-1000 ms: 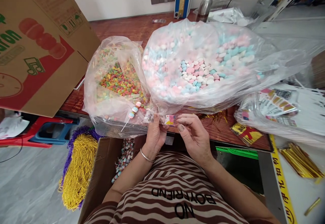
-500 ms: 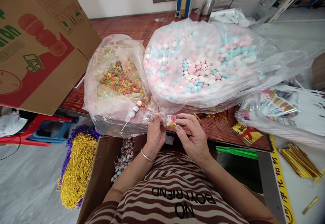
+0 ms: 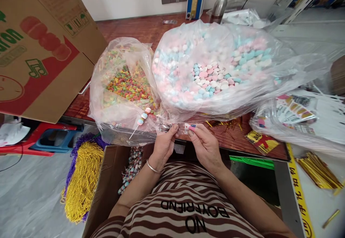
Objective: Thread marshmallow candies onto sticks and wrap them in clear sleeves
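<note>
Between my two hands is a small clear printed wrapper [image 3: 163,127], with dark print at its left end and a pink-and-white coloured patch at its right end. My left hand [image 3: 165,145] pinches it between thumb and fingers. The thumb and curled fingers of my right hand [image 3: 207,148] grip the coloured end. Just left of the hands, a stick of pink, white and blue candies [image 3: 144,115] lies on a clear bag of small colourful rings [image 3: 128,83]. A larger bag of pink, white and blue candies [image 3: 212,76] sits behind my hands.
An open carton [image 3: 107,173] with candy sticks stands below my left arm. A big cardboard box [image 3: 45,47] leans at the left. Gold bead strings [image 3: 83,180] hang below it. Printed wrappers [image 3: 296,108] and gold twist ties [image 3: 319,169] lie at the right.
My right hand's fingers have closed round the coloured end of the wrapper and shifted slightly. My left thumb has tilted to the right over the wrapper. The bags and the candy stick have stayed put.
</note>
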Motion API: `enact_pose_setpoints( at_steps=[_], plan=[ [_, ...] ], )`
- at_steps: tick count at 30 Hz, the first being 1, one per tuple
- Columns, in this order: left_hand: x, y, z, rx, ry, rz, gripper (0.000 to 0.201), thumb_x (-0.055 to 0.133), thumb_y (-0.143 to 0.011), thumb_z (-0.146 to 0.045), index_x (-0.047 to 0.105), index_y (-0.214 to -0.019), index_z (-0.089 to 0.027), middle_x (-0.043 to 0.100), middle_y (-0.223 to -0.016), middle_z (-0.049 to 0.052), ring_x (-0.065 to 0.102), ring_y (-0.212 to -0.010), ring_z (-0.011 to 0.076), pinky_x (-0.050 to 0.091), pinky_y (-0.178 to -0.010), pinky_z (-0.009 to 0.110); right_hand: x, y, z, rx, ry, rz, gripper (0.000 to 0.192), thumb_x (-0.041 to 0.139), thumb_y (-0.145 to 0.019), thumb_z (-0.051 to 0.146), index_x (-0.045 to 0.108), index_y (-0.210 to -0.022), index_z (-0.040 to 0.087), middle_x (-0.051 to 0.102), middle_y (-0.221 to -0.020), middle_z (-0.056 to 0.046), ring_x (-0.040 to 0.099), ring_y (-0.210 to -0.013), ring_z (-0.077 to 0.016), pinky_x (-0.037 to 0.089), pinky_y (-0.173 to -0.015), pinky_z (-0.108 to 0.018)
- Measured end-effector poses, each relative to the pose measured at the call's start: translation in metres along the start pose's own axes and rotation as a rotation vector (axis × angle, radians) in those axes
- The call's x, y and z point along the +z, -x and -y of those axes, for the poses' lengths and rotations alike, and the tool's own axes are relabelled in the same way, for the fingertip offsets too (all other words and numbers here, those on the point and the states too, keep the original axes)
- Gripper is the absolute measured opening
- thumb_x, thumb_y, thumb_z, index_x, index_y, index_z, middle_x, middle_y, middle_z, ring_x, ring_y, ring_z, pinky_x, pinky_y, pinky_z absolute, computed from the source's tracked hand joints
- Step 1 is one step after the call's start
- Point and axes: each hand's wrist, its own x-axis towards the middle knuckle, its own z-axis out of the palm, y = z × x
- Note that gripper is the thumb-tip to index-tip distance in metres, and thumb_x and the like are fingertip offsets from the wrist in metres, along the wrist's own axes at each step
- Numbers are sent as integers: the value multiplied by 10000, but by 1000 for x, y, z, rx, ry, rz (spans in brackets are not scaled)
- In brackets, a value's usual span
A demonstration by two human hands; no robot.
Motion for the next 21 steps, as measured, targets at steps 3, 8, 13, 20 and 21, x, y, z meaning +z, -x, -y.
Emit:
enact_pose_setpoints(
  at_steps=[3,8,13,20,21],
  plan=[
    [-2,-3,3,-70,73,-38,464,980,-541,-294,571,-712,-157,536,-598,-77,457,-501,36,408,-495,166,1,2,0,-27,41,-29,240,527,-1008,183,740,-1101,243,662,-961,-48,652,-912,-182,544,-814,-315],
    [-6,-5,9,-266,204,20,492,955,-594,-382,519,-606,-155,466,-525,-76,431,-477,37,414,-495,166,0,2,3,-148,187,20,221,624,-965,232,708,-1169,228,677,-1127,-99,666,-1057,-231,554,-897,-385],
    [-7,-3,9,-400,301,30,395,843,-780,-381,554,-642,-150,428,-528,-70,386,-463,42,379,-474,173,-2,-1,11,-264,306,-46,341,665,-939,254,650,-1276,208,681,-1185,-143,659,-1109,-277,551,-926,-457],
    [-6,2,-8,-359,448,-24,382,623,-976,-275,481,-640,-159,316,-557,-74,291,-437,30,309,-446,157,-9,-6,35,-295,143,-11,271,653,-932,208,684,-1198,247,663,-1195,-113,652,-1120,-246,565,-952,-415],
    [-8,2,-10,-335,467,-2,367,594,-991,-257,485,-654,-159,316,-572,-71,298,-445,31,308,-449,154,-10,-7,37,-310,125,-4,268,644,-936,207,683,-1198,248,664,-1188,-112,651,-1118,-247,564,-955,-419]
  ],
)
